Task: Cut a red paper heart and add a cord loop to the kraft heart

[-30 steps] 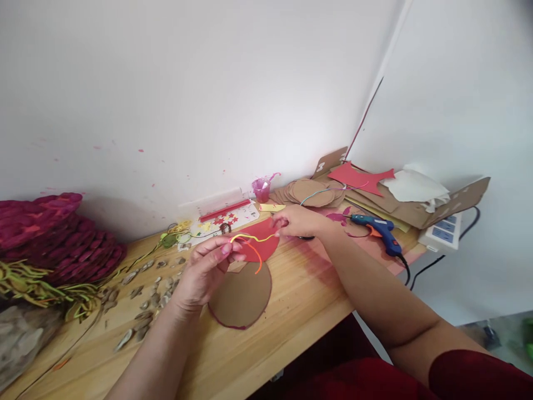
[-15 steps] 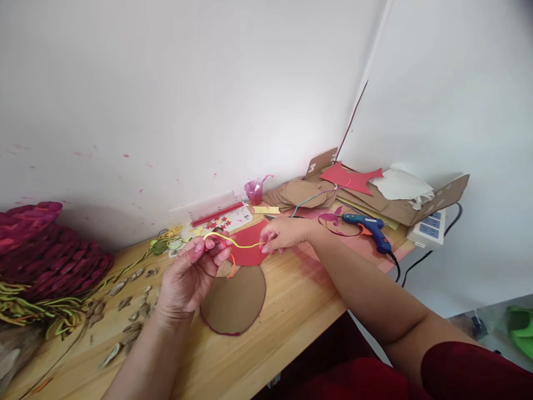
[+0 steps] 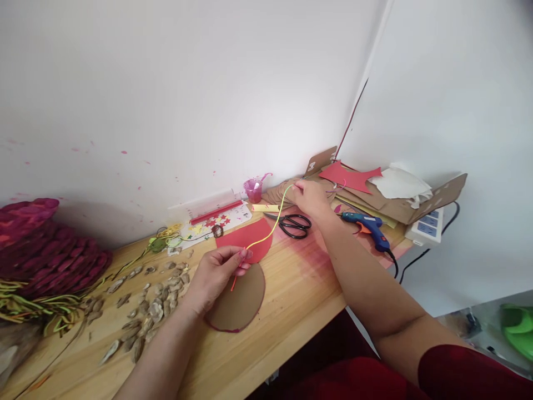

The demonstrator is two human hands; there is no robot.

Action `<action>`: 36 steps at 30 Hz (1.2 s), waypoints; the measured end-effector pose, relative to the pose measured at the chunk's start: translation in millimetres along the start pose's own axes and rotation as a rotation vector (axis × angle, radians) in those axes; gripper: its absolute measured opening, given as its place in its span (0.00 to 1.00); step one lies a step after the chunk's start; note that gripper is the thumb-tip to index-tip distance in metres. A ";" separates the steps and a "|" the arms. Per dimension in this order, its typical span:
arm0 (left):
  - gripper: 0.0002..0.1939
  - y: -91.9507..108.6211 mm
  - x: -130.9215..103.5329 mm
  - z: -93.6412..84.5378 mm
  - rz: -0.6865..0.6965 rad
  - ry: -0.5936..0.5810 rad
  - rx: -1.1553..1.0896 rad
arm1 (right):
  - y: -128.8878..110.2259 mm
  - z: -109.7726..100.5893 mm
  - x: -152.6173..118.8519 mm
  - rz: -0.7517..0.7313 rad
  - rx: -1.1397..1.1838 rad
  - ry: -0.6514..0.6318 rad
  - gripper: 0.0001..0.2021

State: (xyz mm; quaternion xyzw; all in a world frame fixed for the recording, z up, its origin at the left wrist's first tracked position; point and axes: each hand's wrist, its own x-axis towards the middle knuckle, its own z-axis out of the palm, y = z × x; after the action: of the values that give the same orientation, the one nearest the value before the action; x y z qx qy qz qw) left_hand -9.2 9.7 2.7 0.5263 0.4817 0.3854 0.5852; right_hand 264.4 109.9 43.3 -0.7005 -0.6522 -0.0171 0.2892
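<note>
Yellow cord (image 3: 268, 236), thin and smooth, is what I have on my feed: it hangs in the air above the table (image 3: 291, 300), rising in a loose S-curve from one hand to the other. It looks bright lemon along most of its length, a touch greener near the top. An orange-red tail (image 3: 234, 284) pokes out beneath the lower hand; I can't tell from here whether it is the same strand.

I read the left hand (image 3: 219, 272) as a firm pinch, thumb against curled fingers on the cord's lower stretch, over the brown disc (image 3: 241, 305) with its dark reddish rim. The right hand (image 3: 312, 197) is also pinched, fingertips together on the upper end, in front of the cardboard pieces (image 3: 280, 193). Between them the cord passes in front of the red paper (image 3: 250, 236) and the scissors (image 3: 281, 218).

As for containers, I see a small translucent purple cup (image 3: 252, 190) standing upright by the wall, a pink-stained stick leaning out over its rim; I can't make out what else is inside. Near it, red and yellow stars (image 3: 224, 220) lie loose on a white sheet (image 3: 237, 218).
</note>
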 end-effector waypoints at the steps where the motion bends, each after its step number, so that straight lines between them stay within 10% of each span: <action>1: 0.19 -0.9 0.6 -0.2 0.006 0.004 0.018 | -0.5 0.5 -1.1 0.011 0.044 -0.027 0.15; 7: 0.19 -5.9 5.1 -3.1 -0.030 0.010 0.014 | 3.1 12.0 10.6 0.164 0.337 -0.104 0.15; 16: 0.18 0.9 3.5 -6.7 -0.043 0.038 -0.326 | 41.6 -26.7 66.0 0.248 -0.082 -0.013 0.20; 20: 0.16 4.8 3.1 -6.0 -0.010 0.036 -0.457 | 6.6 -28.6 37.0 0.162 -0.108 -0.091 0.20; 28: 0.21 13.1 4.9 -13.8 0.125 0.113 -0.626 | -105.9 7.6 -66.6 -0.298 0.928 -0.962 0.19; 36: 0.22 11.7 8.3 -20.4 0.142 0.147 -0.557 | -88.8 32.8 -73.7 -0.136 0.971 -1.067 0.08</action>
State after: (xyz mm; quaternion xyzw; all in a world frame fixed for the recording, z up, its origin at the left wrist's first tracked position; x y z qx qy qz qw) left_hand -26.3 24.3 13.3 0.3485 0.3607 0.5798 0.6421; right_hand 159.8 55.7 20.5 -0.3638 -0.6807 0.6007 0.2084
